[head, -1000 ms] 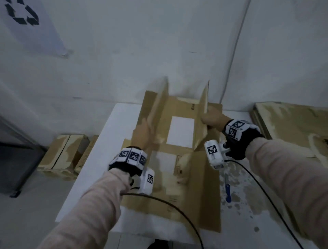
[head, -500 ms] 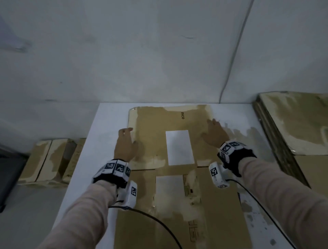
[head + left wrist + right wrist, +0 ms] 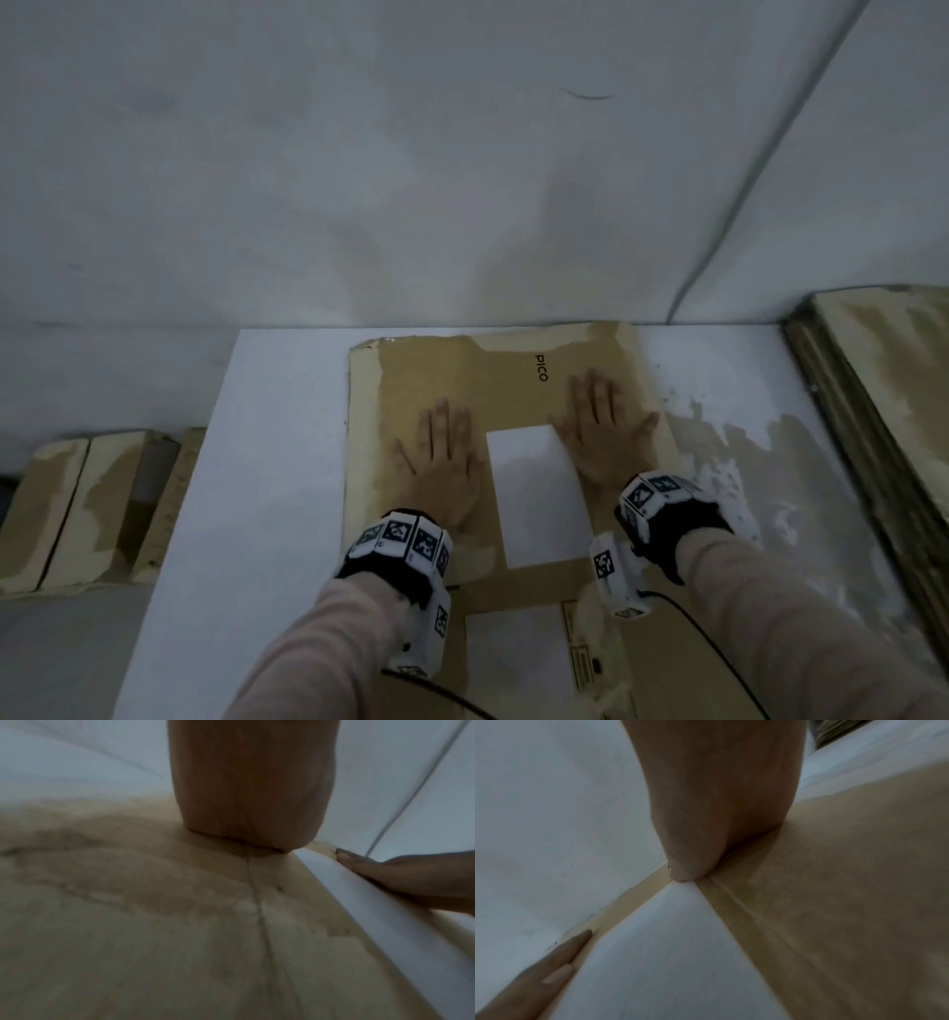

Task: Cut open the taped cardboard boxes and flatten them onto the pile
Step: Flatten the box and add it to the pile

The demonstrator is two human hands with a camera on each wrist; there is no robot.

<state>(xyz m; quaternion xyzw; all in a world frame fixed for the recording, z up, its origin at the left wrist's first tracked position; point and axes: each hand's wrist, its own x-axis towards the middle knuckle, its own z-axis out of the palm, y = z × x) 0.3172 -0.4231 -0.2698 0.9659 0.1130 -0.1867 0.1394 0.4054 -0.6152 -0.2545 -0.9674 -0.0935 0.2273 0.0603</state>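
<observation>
A brown cardboard box (image 3: 508, 380) printed "PICO" lies flattened on the white table (image 3: 267, 462). My left hand (image 3: 444, 452) presses palm-down on it, fingers straight, left of a white label (image 3: 534, 493). My right hand (image 3: 601, 431) presses flat on the cardboard right of that label. In the left wrist view the palm (image 3: 252, 780) bears on the cardboard (image 3: 128, 923). In the right wrist view the palm (image 3: 718, 791) rests at the label's corner (image 3: 667, 953). No cutter is in view.
A pile of flattened cardboard (image 3: 883, 401) lies on the right of the table. More boxes (image 3: 77, 509) sit on the floor to the left. The wall (image 3: 462, 154) stands just behind the table. A second white label (image 3: 518, 663) is nearer me.
The upright flaps from a second ago now lie flat. Both hands have moved inward onto the cardboard, on either side of the white label, and press down.
</observation>
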